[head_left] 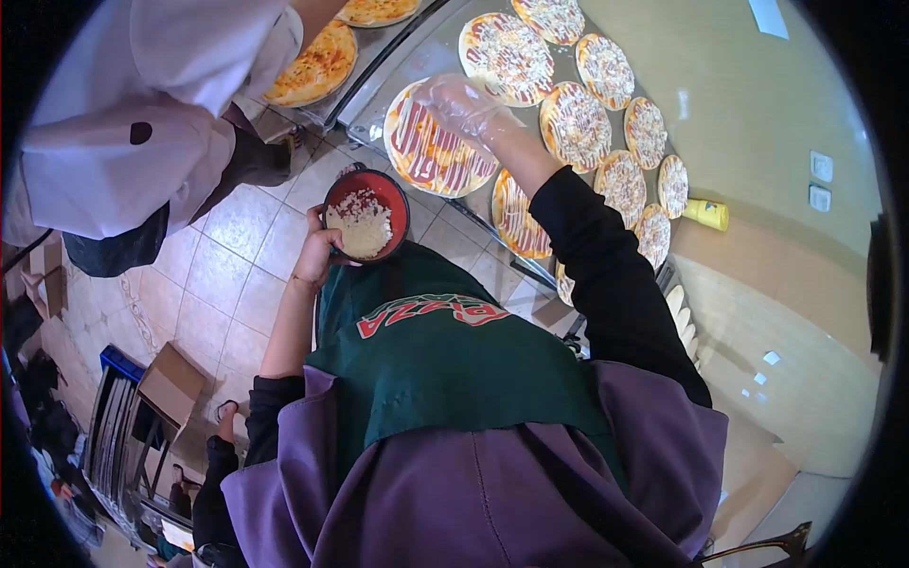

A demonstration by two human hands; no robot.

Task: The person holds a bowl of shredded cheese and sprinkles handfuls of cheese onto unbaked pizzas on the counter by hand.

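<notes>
Pizza (437, 156) lay upper center, flat, round, no real long axis, streaky side up. Crinkly-gloved right hand (462, 106) was over its edge, couldn't tell if open; left hand (318, 250) gripped a round bowl (390, 192) of crumbly white shreds (364, 229).

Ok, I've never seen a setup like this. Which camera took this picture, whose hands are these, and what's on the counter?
There is no machine here: a camera on a person's head looks down past their apron. Their left hand holds a red bowl of white shreds. Their right hand, in a clear glove, is over a pizza. More pizzas lie on the counter, with a yellow bottle nearby. The pale clothing at upper left is a co-worker's.
</notes>
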